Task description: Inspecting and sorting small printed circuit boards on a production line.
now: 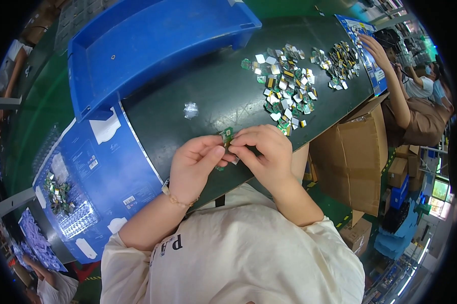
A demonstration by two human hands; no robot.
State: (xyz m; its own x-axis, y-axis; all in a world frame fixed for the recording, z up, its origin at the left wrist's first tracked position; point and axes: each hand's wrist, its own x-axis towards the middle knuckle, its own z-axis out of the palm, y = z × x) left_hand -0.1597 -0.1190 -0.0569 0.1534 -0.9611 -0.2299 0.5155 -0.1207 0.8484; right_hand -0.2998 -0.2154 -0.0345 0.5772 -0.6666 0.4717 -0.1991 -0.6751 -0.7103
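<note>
A small green circuit board (228, 134) is pinched between my two hands, above the near edge of the dark table. My left hand (197, 158) grips it from the left with thumb and fingers. From the right, the thumb and forefinger of my right hand (261, 149) close on the same board. Below my fingers, a bit of white and another green piece show partly; how they join the board is hidden. Ahead of my left hand, a small crumpled clear plastic piece (191, 110) lies on the table. A spread pile of green and white circuit boards (288, 91) lies beyond my right hand.
A large blue bin (152, 43) stands at the far left. Nearer left, a clear plastic tray (79, 220) with several boards rests on blue printed cardboard (112, 167). A second board pile (342, 61) lies far right, near a co-worker's hand (375, 50). An open carton (347, 157) stands right.
</note>
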